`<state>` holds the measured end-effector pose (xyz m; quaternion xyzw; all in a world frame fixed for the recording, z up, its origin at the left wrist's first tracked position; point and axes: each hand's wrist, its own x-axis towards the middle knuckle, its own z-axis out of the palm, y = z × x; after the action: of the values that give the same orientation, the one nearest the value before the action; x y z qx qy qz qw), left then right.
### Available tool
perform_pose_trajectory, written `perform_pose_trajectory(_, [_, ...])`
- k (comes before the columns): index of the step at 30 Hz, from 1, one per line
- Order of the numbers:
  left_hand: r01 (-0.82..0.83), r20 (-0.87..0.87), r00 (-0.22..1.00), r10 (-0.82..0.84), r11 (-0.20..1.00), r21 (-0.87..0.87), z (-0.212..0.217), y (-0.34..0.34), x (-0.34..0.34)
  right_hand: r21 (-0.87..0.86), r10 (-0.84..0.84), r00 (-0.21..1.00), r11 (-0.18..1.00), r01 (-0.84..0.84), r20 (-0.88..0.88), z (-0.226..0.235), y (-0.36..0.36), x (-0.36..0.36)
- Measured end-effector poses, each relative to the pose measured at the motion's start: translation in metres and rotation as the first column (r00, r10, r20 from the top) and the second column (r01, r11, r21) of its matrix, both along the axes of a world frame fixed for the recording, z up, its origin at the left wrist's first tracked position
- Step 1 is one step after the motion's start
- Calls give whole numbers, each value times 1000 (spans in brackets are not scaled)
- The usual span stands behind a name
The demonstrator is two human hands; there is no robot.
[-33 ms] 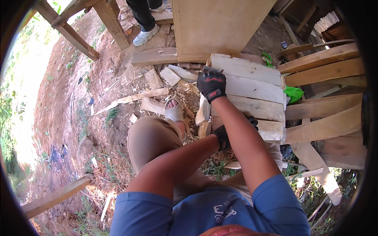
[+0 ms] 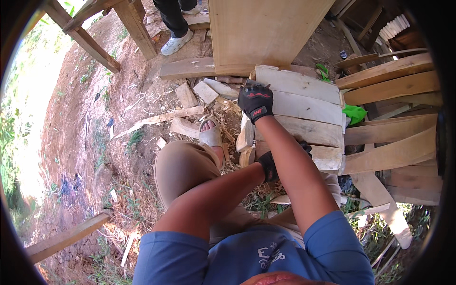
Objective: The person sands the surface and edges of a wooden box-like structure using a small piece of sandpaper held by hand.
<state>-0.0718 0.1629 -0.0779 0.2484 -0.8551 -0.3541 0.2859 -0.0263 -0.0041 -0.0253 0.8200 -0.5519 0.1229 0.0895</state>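
Note:
In front of me is a bench-like wooden piece made of slats (image 2: 304,103), pale at the far end and browner nearer me. My right hand (image 2: 256,99), in a black glove with red marks, is closed in a fist at its far left edge. A bit of something dark and a thin reddish-brown tip show by the fist; what it grips I cannot make out. My left hand (image 2: 268,167), also in a black glove, reaches beneath my right forearm onto the near slats. That forearm hides most of it; only dark fingertips show on the other side.
A large upright wooden panel (image 2: 261,35) stands beyond the slats. Curved planks (image 2: 389,88) are stacked at the right, with a green bag (image 2: 354,113) beside them. Wood offcuts (image 2: 186,95) and shavings litter the dirt at left. Another person's shoe (image 2: 176,42) is at the top.

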Motion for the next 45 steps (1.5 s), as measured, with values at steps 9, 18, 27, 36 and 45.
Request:
perform_pose_trajectory(9, [-9,344,919,192,884,-468,29,5,0,39,100,994,994,-102,31,-7,81,-25])
perform_pose_trajectory(18, [236,234,438,868,140,-962,20,4,-4,3,18,999,1000,-18,46,2,16,1])
perform_pose_trajectory(27, [-69,210,965,160,921,-383,32,6,-6,-41,57,995,998,-54,76,-12,88,-24])
perform_pose_trajectory(36, [15,401,838,369,720,-694,18,-8,-16,-76,17,999,997,-14,40,-5,8,1])
perform_pose_trajectory(45, [78,-304,952,-34,988,132,3,-5,-42,287,193,978,935,-208,81,22,57,-49])
